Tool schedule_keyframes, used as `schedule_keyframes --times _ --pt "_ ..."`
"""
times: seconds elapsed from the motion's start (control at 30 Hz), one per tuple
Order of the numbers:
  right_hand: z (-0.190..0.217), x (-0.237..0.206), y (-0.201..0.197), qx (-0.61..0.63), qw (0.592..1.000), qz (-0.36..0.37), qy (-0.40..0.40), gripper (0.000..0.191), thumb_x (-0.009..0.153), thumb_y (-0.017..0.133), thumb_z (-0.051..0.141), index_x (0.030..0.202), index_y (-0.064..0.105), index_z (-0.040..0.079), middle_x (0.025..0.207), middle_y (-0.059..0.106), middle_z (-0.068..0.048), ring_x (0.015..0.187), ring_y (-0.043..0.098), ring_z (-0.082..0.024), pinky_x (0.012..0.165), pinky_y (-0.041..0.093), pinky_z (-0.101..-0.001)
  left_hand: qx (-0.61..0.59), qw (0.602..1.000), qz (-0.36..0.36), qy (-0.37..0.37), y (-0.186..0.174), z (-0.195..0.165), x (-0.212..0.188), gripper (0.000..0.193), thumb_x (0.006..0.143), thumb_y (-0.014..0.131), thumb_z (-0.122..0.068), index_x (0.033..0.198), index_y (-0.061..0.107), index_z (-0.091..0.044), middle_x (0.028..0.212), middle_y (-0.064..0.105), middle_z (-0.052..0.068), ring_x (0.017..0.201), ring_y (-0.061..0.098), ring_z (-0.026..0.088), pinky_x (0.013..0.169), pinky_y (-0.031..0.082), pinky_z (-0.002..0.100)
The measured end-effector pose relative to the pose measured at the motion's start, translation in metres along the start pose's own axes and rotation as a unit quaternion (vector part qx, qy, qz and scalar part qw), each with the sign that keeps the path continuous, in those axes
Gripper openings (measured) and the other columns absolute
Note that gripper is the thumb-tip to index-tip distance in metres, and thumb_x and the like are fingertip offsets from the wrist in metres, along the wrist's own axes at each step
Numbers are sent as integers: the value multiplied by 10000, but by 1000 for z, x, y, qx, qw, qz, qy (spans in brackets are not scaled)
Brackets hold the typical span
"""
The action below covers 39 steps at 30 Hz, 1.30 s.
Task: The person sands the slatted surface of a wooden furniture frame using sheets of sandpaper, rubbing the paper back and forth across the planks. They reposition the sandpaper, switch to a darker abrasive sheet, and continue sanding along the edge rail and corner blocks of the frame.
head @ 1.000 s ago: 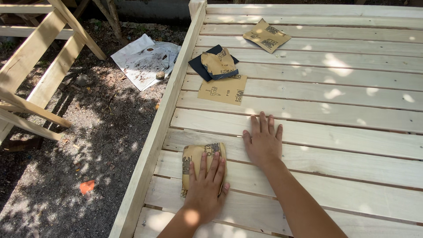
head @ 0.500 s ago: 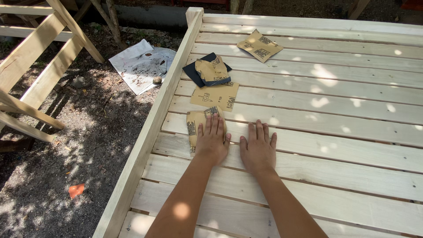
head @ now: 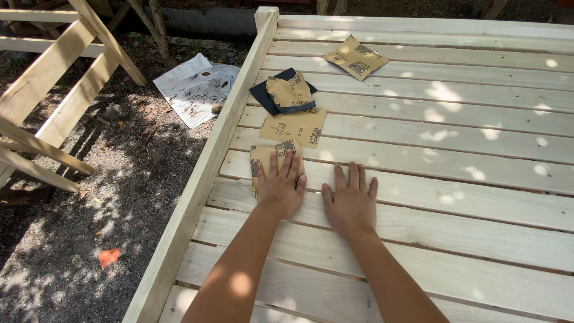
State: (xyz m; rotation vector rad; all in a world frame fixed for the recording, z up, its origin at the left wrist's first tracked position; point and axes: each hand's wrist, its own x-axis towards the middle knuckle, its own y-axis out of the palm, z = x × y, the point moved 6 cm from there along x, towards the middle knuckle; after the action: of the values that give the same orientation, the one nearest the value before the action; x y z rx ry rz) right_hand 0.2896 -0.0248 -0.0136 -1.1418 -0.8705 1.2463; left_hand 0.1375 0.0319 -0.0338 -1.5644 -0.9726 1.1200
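Observation:
My left hand (head: 281, 185) lies flat, fingers spread, pressing a tan sheet of sandpaper (head: 263, 158) onto a pale wooden slat of the slatted platform (head: 454, 173). Only the sheet's top and left part shows past the fingers. My right hand (head: 351, 202) rests flat and bare on the slats just to the right, holding nothing. Beyond the left hand lies another flat tan sandpaper sheet (head: 294, 127).
A folded tan sheet on a dark sheet (head: 287, 91) and a further tan sheet (head: 356, 57) lie farther up the slats. Left of the platform's side rail (head: 203, 179) is bare dirt with a grey plastic sheet (head: 194, 88), an orange scrap (head: 109, 257) and a wooden frame (head: 54, 90).
My left hand slid the sandpaper up the slats, away from me, then back a little toward me. My right hand stayed flat, shifting slightly.

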Motion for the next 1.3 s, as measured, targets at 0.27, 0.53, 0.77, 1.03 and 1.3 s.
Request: schedule_keyframes --times 0.27,0.53,0.77,1.03,1.3 --pt "-13 5 14 14 997 -73 -34 666 1011 378 458 1558 327 81 1670 171 -208 1532 163 -349 1226 121 -515 6 995 -19 98 23 -17 -107 691 1047 268 -445 1624 97 -106 1711 53 75 1562 -2 338 1229 12 569" --pt "-27 -6 10 -40 998 47 -13 694 1008 252 525 1593 174 159 1676 73 -80 1542 16 -300 1214 35 -524 17 995 85 42 18 -29 -77 659 1029 214 -461 1631 71 -235 1719 -21 -33 1566 -81 362 1205 -44 663" --pt "-28 1 11 -5 1000 -15 3 666 1039 281 463 1607 229 119 1686 153 -121 1559 91 -301 1247 79 -510 2 999 -21 35 -6 -47 11 657 1043 197 -468 1626 111 -178 1716 30 8 1573 -12 311 1243 14 544" --pt "-45 -8 9 2 996 -6 -85 648 1033 274 436 1590 240 107 1693 169 -66 1558 122 -267 1247 97 -469 33 989 87 112 14 -50 -136 660 1046 218 -445 1637 51 -202 1714 0 9 1562 -37 348 1209 -6 638" --pt "-59 -19 -3 -31 999 11 -14 614 1034 247 480 1585 273 209 1679 163 -63 1553 101 -287 1234 66 -534 17 993 113 7 -11 -70 -47 631 1034 171 -488 1634 49 -333 1731 -61 -22 1566 -130 404 1164 -42 787"
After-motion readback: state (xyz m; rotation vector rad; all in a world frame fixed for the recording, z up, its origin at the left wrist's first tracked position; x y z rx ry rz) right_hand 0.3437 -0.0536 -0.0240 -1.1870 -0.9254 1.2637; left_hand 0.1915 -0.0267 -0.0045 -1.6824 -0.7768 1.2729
